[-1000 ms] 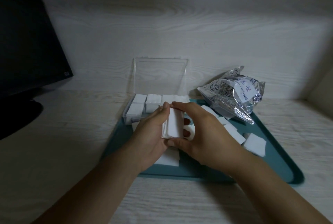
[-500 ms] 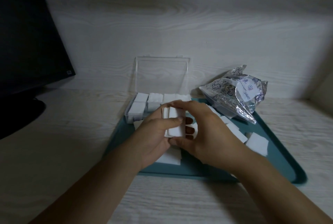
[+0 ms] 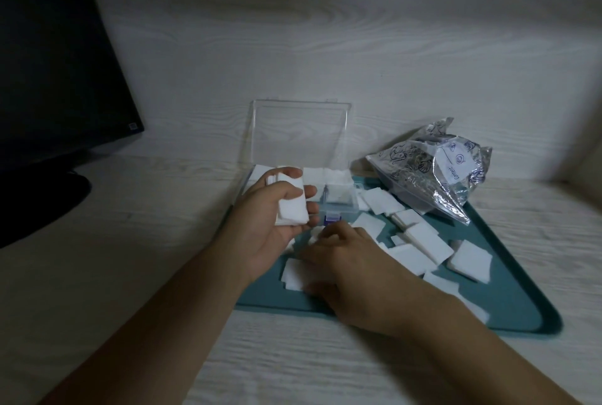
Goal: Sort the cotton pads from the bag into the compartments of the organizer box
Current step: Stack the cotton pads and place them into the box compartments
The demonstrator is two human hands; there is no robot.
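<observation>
pads: left hand (image 3: 277, 209) fingers are curling round a soft, featherlight stack of cotton pads (image 3: 291, 206); it's squishing easily.
grab spot: stack's edges.
right hand (image 3: 351, 261): resting on loose pads; can't tell its fingers.

The only lettering I can make out is on the white label of the crinkled bag (image 3: 433, 173), a word starting "Conten", turned sideways. The small sticker on the dark monitor (image 3: 132, 126) is too tiny to read.

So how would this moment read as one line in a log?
left hand: holds stack of cotton pads | right hand: on loose pads on tray | organizer box: open, partly filled
</observation>
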